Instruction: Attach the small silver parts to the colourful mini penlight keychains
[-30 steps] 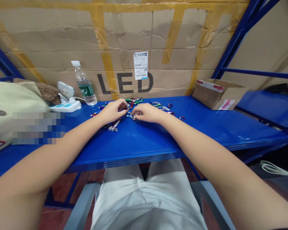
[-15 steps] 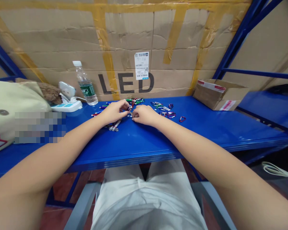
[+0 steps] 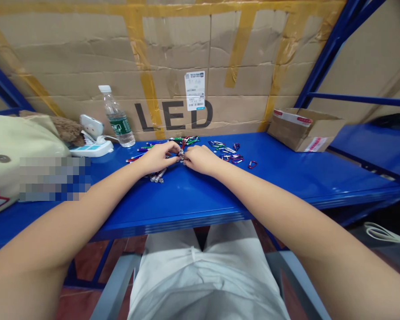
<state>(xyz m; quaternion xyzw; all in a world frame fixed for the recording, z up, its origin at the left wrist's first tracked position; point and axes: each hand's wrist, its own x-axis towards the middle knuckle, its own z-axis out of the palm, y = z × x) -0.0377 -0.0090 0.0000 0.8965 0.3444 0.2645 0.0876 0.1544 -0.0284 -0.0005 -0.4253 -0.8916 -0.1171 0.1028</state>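
Observation:
My left hand (image 3: 162,156) is closed, thumb and fingers pinched on a small metal tube (image 3: 181,152) whose round silver end faces up. Against it, from the right, my right hand (image 3: 202,160) is closed with its fingertips pinched; what lies in them is too small to make out. Slim coloured tubes (image 3: 142,150) lie behind and left of my left hand, and silver ones (image 3: 158,177) lie below it. Green carabiners (image 3: 193,139) sit behind my hands. More coloured carabiners (image 3: 231,151) are scattered to the right, with a red carabiner (image 3: 252,164) apart from them.
A water bottle (image 3: 120,119) and a white power strip (image 3: 92,149) stand at the back left of the blue table (image 3: 273,178). A pale bag (image 3: 26,142) fills the left side. An open cardboard box (image 3: 291,131) sits at the right, and a large taped carton (image 3: 173,53) forms the back.
My fingertips have come closer together around the small metal tube, and its round end now shows more clearly. The view has shifted slightly; the loose pieces lie as before.

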